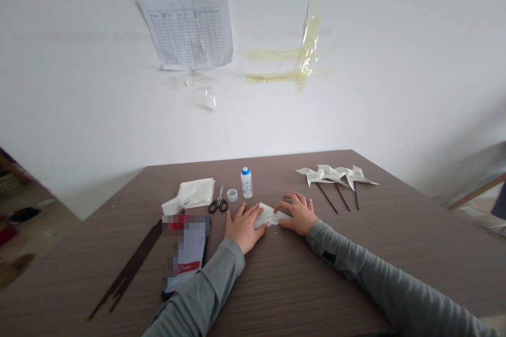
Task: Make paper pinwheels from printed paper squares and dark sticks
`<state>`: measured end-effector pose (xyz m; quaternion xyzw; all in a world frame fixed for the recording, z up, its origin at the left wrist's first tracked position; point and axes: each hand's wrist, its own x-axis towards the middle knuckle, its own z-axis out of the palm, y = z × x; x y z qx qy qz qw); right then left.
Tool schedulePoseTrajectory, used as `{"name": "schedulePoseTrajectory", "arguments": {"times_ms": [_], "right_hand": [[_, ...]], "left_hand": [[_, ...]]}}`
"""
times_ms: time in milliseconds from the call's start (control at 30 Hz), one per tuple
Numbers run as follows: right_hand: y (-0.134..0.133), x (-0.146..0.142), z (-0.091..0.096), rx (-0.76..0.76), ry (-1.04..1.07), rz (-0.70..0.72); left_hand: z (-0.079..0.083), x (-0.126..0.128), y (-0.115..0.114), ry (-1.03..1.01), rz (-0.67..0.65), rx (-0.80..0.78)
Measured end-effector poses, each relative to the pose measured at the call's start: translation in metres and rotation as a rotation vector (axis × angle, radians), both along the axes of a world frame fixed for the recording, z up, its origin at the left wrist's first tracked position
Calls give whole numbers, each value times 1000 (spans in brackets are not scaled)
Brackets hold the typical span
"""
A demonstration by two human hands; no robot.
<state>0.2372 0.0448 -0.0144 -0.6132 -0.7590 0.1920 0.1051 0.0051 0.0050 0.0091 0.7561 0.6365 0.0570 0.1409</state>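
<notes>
A small folded sheet of printed white paper (pixel 271 216) lies on the wood-grain table (pixel 276 295), between my hands. My left hand (pixel 245 227) presses on its left end, and my right hand (pixel 298 213) rests on its right end, with the fingertips on the fold. Just beyond my left hand stand a white glue bottle with a blue cap (pixel 246 182) and a small clear lid (pixel 232 195). Black-handled scissors (pixel 218 201) lie left of these. Beyond my right hand lie several paper pinwheels on dark sticks (pixel 334 176).
A stack of white paper (pixel 192 195) and a pixelated phone (pixel 185 253) lie at left, near dark sticks (pixel 128 268). The table's far edge meets a white wall with a taped-up printed grid sheet (pixel 185 31). Floor clutter shows at far left.
</notes>
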Motion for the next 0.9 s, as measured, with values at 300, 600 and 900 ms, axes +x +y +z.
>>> {"name": "schedulePoseTrajectory", "arguments": {"times_ms": [300, 600, 900], "right_hand": [[6, 40, -12, 69, 65, -30], [12, 60, -20, 157, 146, -22], [9, 20, -27, 192, 128, 146]], "left_hand": [[-2, 0, -3, -32, -7, -1], [0, 2, -6, -40, 4, 21], [-2, 4, -7, -67, 6, 74]]}}
